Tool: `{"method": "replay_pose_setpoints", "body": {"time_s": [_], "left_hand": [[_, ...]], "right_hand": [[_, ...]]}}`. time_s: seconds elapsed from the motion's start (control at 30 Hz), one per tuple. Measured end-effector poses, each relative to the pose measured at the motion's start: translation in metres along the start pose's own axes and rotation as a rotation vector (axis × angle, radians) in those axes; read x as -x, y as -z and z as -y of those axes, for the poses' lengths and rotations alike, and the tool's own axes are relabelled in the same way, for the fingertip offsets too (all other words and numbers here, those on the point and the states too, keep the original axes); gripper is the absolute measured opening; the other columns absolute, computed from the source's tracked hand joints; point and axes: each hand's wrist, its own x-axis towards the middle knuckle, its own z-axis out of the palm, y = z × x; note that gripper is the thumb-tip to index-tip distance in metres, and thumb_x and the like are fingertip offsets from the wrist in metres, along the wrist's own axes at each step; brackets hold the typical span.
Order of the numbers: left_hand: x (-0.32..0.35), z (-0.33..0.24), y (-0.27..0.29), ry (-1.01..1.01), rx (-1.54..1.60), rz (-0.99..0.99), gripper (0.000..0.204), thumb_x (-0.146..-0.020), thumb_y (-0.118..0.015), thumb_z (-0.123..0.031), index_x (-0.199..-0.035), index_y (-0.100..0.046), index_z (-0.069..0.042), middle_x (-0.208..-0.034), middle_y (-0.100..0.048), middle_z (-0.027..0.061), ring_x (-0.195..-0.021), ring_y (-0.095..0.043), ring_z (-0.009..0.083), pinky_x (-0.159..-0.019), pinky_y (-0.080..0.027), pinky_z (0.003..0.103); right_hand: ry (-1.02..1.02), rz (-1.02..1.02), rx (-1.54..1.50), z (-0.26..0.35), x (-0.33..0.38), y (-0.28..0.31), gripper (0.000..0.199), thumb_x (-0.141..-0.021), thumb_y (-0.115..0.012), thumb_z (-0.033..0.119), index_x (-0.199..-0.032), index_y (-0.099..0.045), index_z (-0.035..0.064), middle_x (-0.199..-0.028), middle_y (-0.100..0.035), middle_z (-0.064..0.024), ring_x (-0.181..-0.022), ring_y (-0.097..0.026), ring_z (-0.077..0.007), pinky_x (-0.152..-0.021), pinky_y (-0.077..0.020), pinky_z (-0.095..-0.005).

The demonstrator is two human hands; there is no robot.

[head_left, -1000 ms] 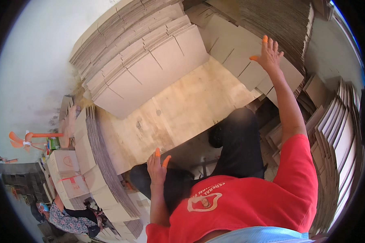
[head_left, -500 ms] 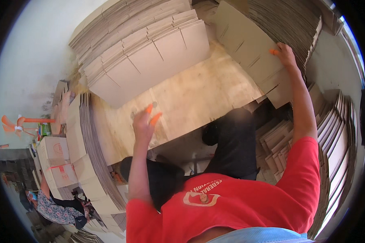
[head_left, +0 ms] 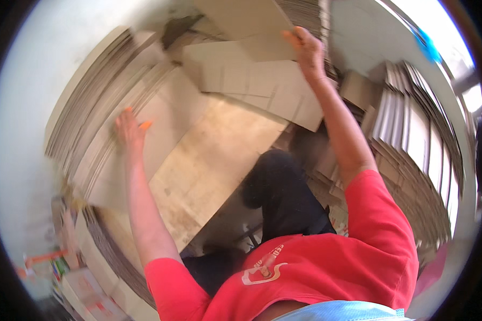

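Orange covers sit on some fingertips of both my hands. My right hand (head_left: 309, 53) is closed on the edge of a flat brown cardboard sheet (head_left: 251, 24) at the top of the view. Beneath that sheet lies slotted cardboard (head_left: 260, 88) on the far right of the wooden board. My left hand (head_left: 130, 131), fingers apart, rests on or just over the near face of a slotted cardboard stack (head_left: 163, 115) at the left; blur hides whether it touches. Bare wood of the board (head_left: 214, 160) shows between the two.
More cardboard stacks (head_left: 91, 88) stand against the left wall. Folded cardboard (head_left: 412, 125) is piled to the right. A leaning cardboard stack (head_left: 112, 251) and a carton (head_left: 88, 291) are at lower left. My knee (head_left: 276, 179) is close to the board's near edge.
The view has turned to the right. My left hand has gone from above the bare board to the left stack. My right hand has shifted farther up the picture with a cardboard sheet.
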Motion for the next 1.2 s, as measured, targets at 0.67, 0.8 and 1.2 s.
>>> {"method": "replay_pose_setpoints", "body": {"time_s": [0.67,0.8,1.2], "left_hand": [[0.008,0.032,0.003,0.138,0.229,0.189,0.018,-0.078,-0.07,-0.015,-0.095,-0.068,-0.01,-0.081,-0.066,0.0166,-0.073,-0.063,0.0322,-0.066,-0.049,0.041],[0.012,0.009,0.033,0.01,0.147,0.165,0.025,-0.078,-0.07,-0.035,-0.081,-0.067,-0.01,-0.074,-0.064,0.0185,-0.066,-0.06,0.0369,-0.058,-0.047,0.046],[0.028,-0.012,0.044,-0.092,0.186,-0.112,0.007,-0.076,-0.065,-0.011,-0.079,-0.064,-0.005,-0.079,-0.065,0.0122,-0.072,-0.059,0.0305,-0.064,-0.049,0.042]], "right_hand": [[-0.209,0.007,-0.746,0.084,0.113,0.011,0.025,-0.084,-0.062,-0.007,-0.108,-0.056,-0.0015,-0.097,-0.06,-0.003,-0.091,-0.054,-0.0088,-0.08,-0.0499,-0.0258],[-0.073,-0.021,-0.504,0.095,0.116,0.017,0.029,-0.084,-0.062,-0.006,-0.112,-0.056,0.0002,-0.098,-0.062,-0.0027,-0.09,-0.056,-0.0101,-0.078,-0.0501,-0.0244],[-0.025,0.097,-0.19,0.129,0.132,0.008,0.037,-0.085,-0.065,0.002,-0.12,-0.056,0.0068,-0.097,-0.067,-0.0048,-0.087,-0.06,-0.0092,-0.077,-0.0489,-0.0247]]}}
